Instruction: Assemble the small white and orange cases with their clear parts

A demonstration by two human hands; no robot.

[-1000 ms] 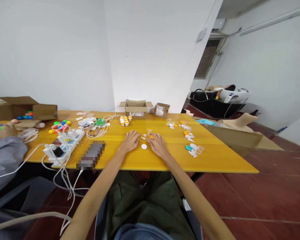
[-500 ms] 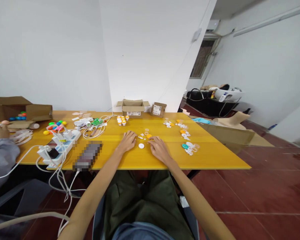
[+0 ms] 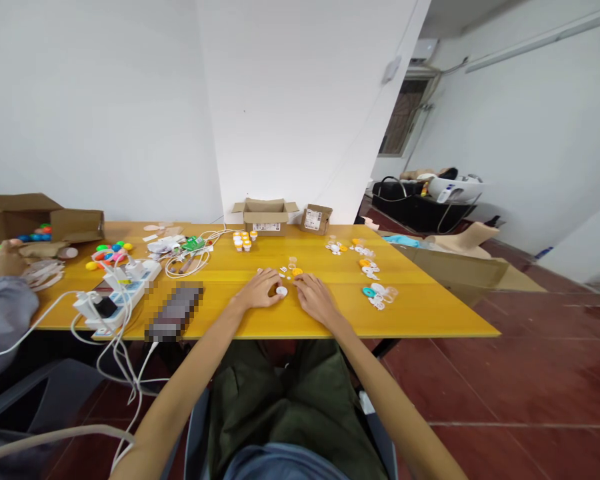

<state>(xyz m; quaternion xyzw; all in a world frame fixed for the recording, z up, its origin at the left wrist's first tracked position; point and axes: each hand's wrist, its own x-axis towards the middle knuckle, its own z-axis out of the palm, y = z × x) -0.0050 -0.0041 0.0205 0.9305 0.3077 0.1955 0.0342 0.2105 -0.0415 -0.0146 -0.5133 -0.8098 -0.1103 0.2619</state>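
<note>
Left grip (image 3: pixel 260 291) at disc (image 3: pixel 282 291), right grip (image 3: pixel 316 296) near ring (image 3: pixel 297 271), can't tell if either's closed; stray brush could scatter bits (image 3: pixel 283 269)

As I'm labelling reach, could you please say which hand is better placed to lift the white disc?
Probably the left hand: it appears to touch the white disc, while the right hand is nearer the orange piece.

Left hand (image 3: pixel 259 291) shifted rightward to white disc (image 3: pixel 282 291), fingers apparently touching its edge.
</note>
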